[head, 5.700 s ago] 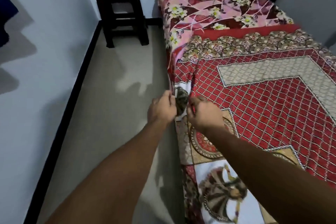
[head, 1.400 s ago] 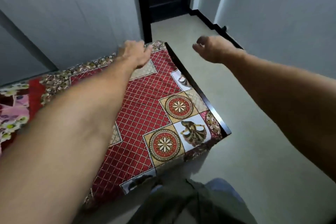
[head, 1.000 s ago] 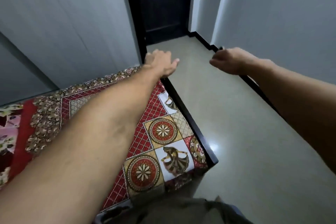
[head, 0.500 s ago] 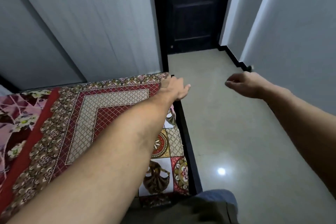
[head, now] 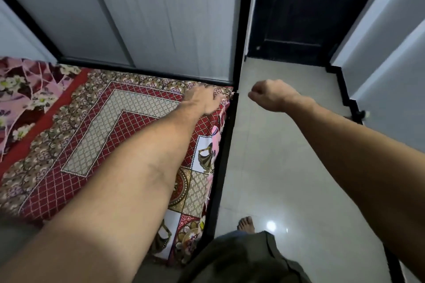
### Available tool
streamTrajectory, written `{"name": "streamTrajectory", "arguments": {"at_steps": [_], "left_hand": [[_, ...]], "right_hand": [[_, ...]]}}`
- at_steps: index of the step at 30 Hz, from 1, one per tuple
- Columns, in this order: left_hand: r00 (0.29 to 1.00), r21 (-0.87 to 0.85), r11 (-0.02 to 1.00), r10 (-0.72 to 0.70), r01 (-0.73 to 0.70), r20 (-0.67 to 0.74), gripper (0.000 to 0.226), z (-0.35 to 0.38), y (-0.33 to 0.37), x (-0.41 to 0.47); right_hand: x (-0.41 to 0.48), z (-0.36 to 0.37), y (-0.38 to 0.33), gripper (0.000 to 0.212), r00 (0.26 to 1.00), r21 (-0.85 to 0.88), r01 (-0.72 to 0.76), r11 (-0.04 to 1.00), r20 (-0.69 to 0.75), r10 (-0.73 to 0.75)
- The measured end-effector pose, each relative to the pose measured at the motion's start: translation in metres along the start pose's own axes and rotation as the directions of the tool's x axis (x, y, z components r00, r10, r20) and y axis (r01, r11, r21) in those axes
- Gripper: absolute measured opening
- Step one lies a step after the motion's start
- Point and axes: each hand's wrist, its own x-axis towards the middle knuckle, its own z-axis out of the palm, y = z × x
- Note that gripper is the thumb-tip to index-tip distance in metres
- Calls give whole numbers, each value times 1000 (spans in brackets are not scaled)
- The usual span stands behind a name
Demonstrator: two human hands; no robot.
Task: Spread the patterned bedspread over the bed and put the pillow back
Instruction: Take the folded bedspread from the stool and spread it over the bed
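Red-patterned bedspread [head: 96, 135] was seen lying flat over most of the bed [head: 224, 158], reaching the corner at 12 o'clock; the floral sheet [head: 25, 89] at 9 o'clock was left uncovered. Left hand [head: 203, 100] was laid on that corner, whether gripping could not be told. Right hand [head: 270, 95] was clenched, empty, over the floor [head: 287, 167]. No pillow was in view; spreading was judged mostly done, pillow outstanding.

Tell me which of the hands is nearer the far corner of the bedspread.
Left. The left hand rests on the bedspread right at that corner, by the wall. The right hand hangs curled over the floor, past the bed's black edge.
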Motion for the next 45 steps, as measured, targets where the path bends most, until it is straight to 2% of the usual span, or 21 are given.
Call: {"name": "streamTrajectory", "arguments": {"at_steps": [3,9,14,20,24,26,30,33,35,38,40,42,45], "left_hand": [[994,-4,994,-105,105,29,65,-2,-3,31],[977,-36,977,-208,210,43,62,1,8,69],[934,-128,930,-327,345,143,60,42,5,101],[851,-95,877,-422,470,312,62,94,18,143],[797,-151,799,-524,582,301,65,102,24,176],[763,-166,754,-582,636,283,66,106,25,190],[643,-205,611,-700,764,310,64,134,20,203],[599,-190,572,-713,798,365,67,176,21,207],[577,-155,567,-715,809,395,67,207,21,211],[543,-108,551,-738,828,400,63,246,25,216],[564,-82,581,-732,810,382,66,270,28,223],[606,-87,621,-710,779,359,65,288,29,230],[656,-65,673,-689,737,307,65,308,29,241]], "right_hand": [[46,-10,17,38,999,-11,37,999,21,-37],[133,-19,48,41,996,1,36,999,85,-36],[215,-5,49,38,981,-34,114,993,161,-108],[312,42,54,39,920,-91,273,958,316,-232],[363,81,52,45,814,-35,388,921,482,-324],[382,99,53,39,771,-25,433,901,528,-356],[403,145,51,37,742,-40,480,876,552,-381],[420,186,60,39,721,-116,523,845,590,-365],[434,210,71,41,714,-241,622,745,564,-414],[455,246,87,48,648,-433,762,483,535,-542],[468,271,91,66,566,-489,815,309,562,-603],[474,291,88,76,454,-492,860,137,613,-647],[481,316,84,79,351,-510,859,-38,642,-681]]}}
